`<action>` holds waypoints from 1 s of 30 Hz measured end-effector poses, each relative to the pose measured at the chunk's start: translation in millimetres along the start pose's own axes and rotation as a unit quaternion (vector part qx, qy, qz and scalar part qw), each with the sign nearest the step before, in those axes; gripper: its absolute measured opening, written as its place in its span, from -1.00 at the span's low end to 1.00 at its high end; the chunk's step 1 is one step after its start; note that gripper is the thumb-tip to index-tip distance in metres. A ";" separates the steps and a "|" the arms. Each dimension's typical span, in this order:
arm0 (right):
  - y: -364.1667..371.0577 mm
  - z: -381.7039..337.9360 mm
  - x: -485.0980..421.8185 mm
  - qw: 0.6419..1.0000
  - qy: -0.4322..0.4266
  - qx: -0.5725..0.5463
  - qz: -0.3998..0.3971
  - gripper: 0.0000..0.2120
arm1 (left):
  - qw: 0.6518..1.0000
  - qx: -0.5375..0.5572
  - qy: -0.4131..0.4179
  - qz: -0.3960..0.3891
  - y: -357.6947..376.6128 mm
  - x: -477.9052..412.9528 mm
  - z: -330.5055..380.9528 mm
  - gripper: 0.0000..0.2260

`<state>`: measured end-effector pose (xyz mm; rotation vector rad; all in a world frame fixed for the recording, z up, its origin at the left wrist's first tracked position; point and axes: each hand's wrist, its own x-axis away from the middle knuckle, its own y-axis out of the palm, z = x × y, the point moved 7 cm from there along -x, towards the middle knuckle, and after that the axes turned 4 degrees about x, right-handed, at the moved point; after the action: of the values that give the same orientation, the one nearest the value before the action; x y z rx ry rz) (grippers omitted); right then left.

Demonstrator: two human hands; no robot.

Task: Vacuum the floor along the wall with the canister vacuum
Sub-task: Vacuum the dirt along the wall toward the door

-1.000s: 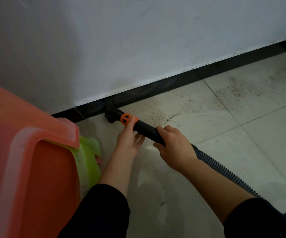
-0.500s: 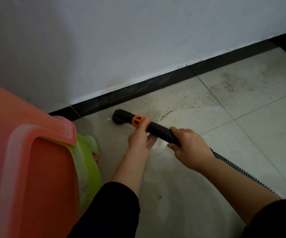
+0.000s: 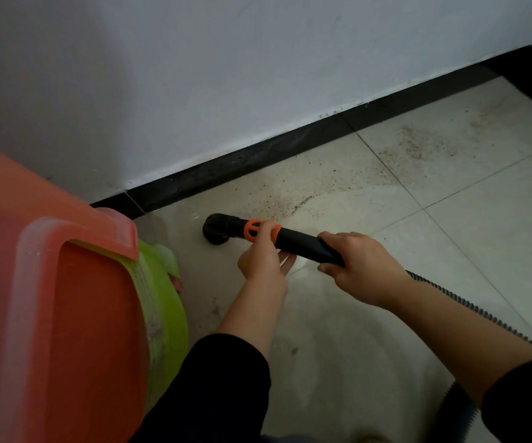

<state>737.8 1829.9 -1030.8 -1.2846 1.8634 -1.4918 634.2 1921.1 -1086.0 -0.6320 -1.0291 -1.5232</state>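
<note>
A black vacuum wand [image 3: 293, 241] with an orange collar [image 3: 253, 230] lies low over the pale floor tiles. Its round black nozzle [image 3: 215, 230] points down onto the tile, a short way out from the black skirting [image 3: 258, 158]. My left hand [image 3: 263, 255] holds the wand at the orange collar, thumb on top and fingers underneath. My right hand [image 3: 359, 265] grips the black wand behind it. A ribbed black hose [image 3: 459, 302] runs back past my right forearm. Brown dirt specks [image 3: 303, 204] lie on the tile between the nozzle and the wall.
Stacked orange [image 3: 44, 298] and green [image 3: 162, 302] plastic stools stand close on the left, by the wall. More dirt [image 3: 418, 145] speckles the tile further right along the skirting. The white wall [image 3: 258, 65] turns a corner at the far right.
The nozzle has pulled back from the skirting onto the open tile, and both hands have moved with the wand to the right, away from the wall.
</note>
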 end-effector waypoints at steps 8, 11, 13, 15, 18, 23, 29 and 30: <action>-3.5 16.7 15.9 1.000 0.012 -0.006 0.007 -0.82 | 1.000 -0.013 -0.014 0.008 7.6 12.9 -16.6 -0.75; -4.1 23.0 19.8 1.000 0.016 -0.008 0.009 -0.82 | 1.000 -0.016 -0.012 0.011 11.0 14.4 -21.7 -0.75; -5.5 27.4 22.4 1.000 0.020 -0.007 0.012 -0.82 | 1.000 -0.018 -0.010 0.010 13.4 15.5 -25.2 -0.76; -7.4 32.3 26.0 1.000 0.026 -0.007 0.015 -0.82 | 1.000 -0.022 -0.009 0.006 16.5 17.0 -29.4 -0.78; -11.8 40.6 33.4 0.999 0.039 -0.009 0.022 -0.81 | 1.000 -0.026 -0.012 -0.004 23.0 19.4 -37.3 -0.79; -17.2 52.0 43.9 0.998 0.058 -0.010 0.036 -0.79 | 0.999 -0.033 -0.022 -0.028 33.3 21.7 -49.6 -0.80; -22.2 62.9 53.9 0.996 0.079 0.000 0.048 -0.77 | 0.996 -0.046 -0.025 -0.066 44.8 22.2 -61.1 -0.81; -23.8 65.5 55.3 0.995 0.082 0.001 0.049 -0.76 | 0.996 -0.049 -0.027 -0.073 47.0 22.8 -63.7 -0.81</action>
<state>772.0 1748.6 -1018.9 -1.0809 1.9960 -1.5888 683.8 1855.4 -1084.6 -0.6818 -1.0642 -1.7007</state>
